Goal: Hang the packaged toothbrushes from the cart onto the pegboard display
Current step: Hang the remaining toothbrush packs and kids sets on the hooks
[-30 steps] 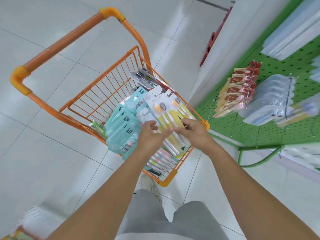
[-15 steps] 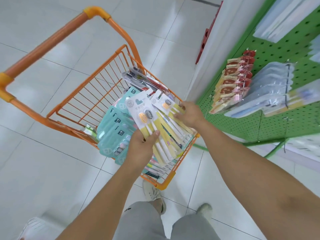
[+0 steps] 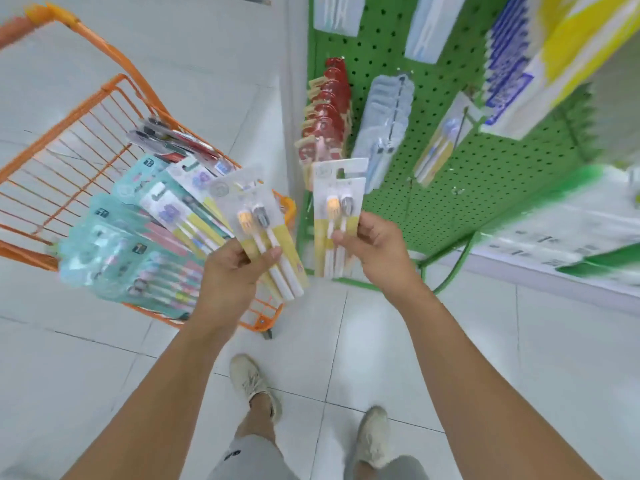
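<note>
My left hand (image 3: 235, 268) grips a yellow two-brush toothbrush pack (image 3: 256, 216) by its lower part, above the near right corner of the orange wire cart (image 3: 86, 133). My right hand (image 3: 377, 247) pinches another yellow toothbrush pack (image 3: 337, 206), held upright in front of the green pegboard (image 3: 485, 174). Several more packs lie in the cart: teal ones (image 3: 117, 244), white-and-yellow ones (image 3: 180, 209) and dark ones (image 3: 169, 136) at the far side.
Red packs (image 3: 325, 109), grey-blue packs (image 3: 384, 123) and a yellow-blue pack (image 3: 440, 147) hang on pegboard hooks. Larger blue and yellow goods (image 3: 540, 57) hang at the upper right. A white shelf (image 3: 568, 237) juts out low on the right. My feet (image 3: 311, 410) stand on white tiles.
Both hands have lifted out of the cart, each with a yellow pack. My right hand has carried its pack rightwards to the pegboard. The view has swung right, towards the display.
</note>
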`<action>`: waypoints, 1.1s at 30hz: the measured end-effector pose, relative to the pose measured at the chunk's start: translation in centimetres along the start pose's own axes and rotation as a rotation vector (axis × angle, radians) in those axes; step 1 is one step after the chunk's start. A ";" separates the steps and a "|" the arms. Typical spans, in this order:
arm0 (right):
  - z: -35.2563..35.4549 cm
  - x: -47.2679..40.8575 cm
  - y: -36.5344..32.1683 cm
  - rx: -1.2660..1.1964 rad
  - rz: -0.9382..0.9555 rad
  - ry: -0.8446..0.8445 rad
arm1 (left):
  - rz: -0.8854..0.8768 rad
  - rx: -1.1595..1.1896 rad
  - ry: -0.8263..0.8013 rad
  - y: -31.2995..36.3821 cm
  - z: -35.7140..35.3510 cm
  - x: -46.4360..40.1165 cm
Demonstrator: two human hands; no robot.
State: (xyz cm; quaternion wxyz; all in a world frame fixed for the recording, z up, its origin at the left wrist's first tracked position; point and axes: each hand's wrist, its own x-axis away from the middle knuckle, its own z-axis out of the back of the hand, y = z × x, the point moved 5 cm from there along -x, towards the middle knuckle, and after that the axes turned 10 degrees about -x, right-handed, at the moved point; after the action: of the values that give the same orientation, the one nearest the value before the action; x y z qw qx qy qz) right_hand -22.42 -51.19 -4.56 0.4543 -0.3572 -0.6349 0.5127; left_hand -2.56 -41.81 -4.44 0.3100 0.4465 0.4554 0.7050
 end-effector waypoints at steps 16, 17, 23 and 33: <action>17.2 0.6 4.1 0.022 -0.054 0.179 | -0.028 -0.362 -0.196 0.9 -20.4 2.6; 17.2 -0.3 4.4 0.019 -0.052 0.181 | -0.028 -0.372 -0.190 0.9 -20.5 2.2; 17.4 -3.6 5.6 0.007 -0.070 0.208 | -0.005 -0.383 -0.212 -0.1 -21.2 0.8; 19.3 -11.9 6.8 -0.031 -0.024 0.323 | -0.060 -0.436 -0.239 -1.3 -23.8 -4.6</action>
State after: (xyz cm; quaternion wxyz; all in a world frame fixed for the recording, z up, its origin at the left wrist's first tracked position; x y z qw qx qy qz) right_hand -36.72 -66.93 -14.92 0.5511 -0.4342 -0.5658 0.4331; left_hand -22.31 -53.85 -11.69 0.4716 0.4355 0.2656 0.7194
